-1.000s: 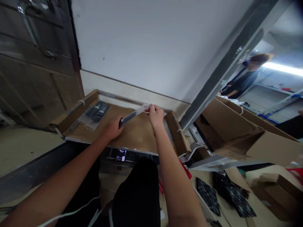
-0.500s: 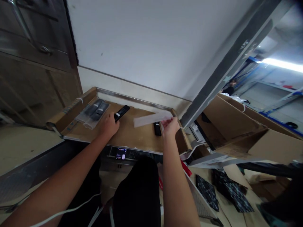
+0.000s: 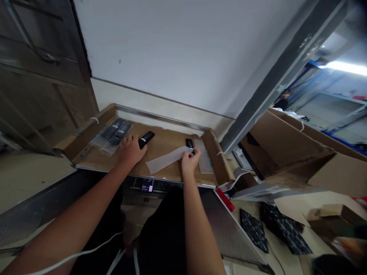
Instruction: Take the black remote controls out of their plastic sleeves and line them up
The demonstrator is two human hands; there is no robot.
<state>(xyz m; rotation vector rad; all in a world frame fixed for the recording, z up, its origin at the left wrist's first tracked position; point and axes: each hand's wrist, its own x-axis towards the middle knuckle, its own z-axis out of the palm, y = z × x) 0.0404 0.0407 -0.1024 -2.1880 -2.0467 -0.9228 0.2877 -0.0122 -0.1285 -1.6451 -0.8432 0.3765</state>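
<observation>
On cardboard-lined tabletop [image 3: 169, 139], black remote [image 3: 148, 137] is grasped by left hand [image 3: 132, 151]; translucent sleeve [image 3: 163, 160] is pinched by right hand [image 3: 189, 163], beside 2nd remote [image 3: 189, 143]. Open carton [image 3: 292, 143] at right, white wall [image 3: 183, 49] behind. Sleeve's been shifted left since 0.5 s ago.

A tabletop [image 3: 169, 138] faced in brown cardboard carries a bagged pair [image 3: 116, 131] of dark devices in cloudy plastic. Just left of the bagged pair stands a folded cardboard wall [image 3: 83, 130]; behind it runs a metal rail [image 3: 157, 121]. To its right is a black remote [image 3: 147, 138] with one end at the left hand [image 3: 132, 151]. Farther right of the pair, a loose translucent sleeve [image 3: 164, 160] slants from the right hand [image 3: 189, 163], a second remote [image 3: 189, 143] lies beyond, then flat sleeves [image 3: 204, 158], well apart from the pair.
</observation>
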